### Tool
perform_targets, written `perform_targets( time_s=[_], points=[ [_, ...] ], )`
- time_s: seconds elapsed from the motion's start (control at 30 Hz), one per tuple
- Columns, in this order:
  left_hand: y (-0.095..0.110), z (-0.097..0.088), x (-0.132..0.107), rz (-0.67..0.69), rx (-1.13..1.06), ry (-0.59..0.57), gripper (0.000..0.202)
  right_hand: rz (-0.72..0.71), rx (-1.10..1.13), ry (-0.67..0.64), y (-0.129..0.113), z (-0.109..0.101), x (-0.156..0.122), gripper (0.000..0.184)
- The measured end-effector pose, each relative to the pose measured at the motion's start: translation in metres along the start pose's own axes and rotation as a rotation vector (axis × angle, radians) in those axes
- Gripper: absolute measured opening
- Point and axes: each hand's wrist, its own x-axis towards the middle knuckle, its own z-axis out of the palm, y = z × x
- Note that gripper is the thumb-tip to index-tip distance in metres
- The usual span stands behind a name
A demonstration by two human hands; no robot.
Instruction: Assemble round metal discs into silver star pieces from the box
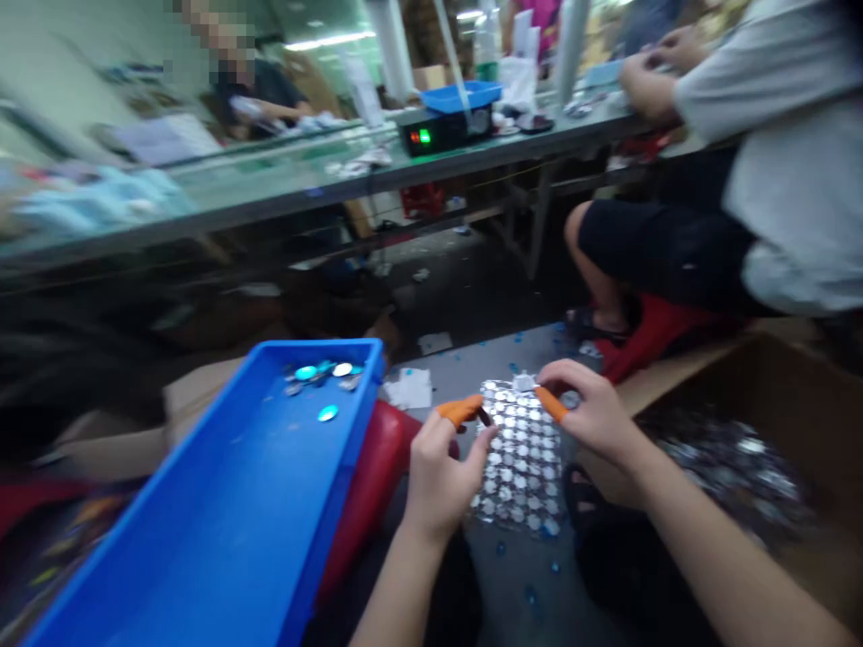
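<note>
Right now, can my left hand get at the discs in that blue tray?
Probably yes: your left hand sits close beside the blue tray, and only the tray's raised wall seems to stand between it and the discs.

Seated co-worker (788, 180) beside a workbench (270, 202)

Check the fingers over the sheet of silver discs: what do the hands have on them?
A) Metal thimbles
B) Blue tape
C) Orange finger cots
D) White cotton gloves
C: the left hand and the right hand wear orange finger cots above the sheet of silver discs.
</note>
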Motion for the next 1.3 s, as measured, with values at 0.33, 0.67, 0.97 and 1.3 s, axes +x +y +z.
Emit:
perform_targets(
  time_s=[0.33,0.67,0.97,1.3],
  points=[
    [-0.053,-0.187,-0.057,-0.549,0.724,-0.094,0.032,0.000,0.304,-0.241,-0.046,0.052,-0.008,0.006],
    [-0.053,-0.181,-0.023,-0.519,0.792,-0.264,0.051,0.054,0.522,-0.388,-0.048,0.062,-0.004,0.011],
    [0.030,-0.060,0.020,-0.309,-0.296,-0.423,0.051,0.077,0.730,-0.383,-0.038,0.033,0.011,0.021],
    [-0.024,-0.013,0.021,-0.489,-0.723,-0.158,0.053,0.330,0.964,-0.399,-0.022,0.040,0.015,0.037]
  ],
)
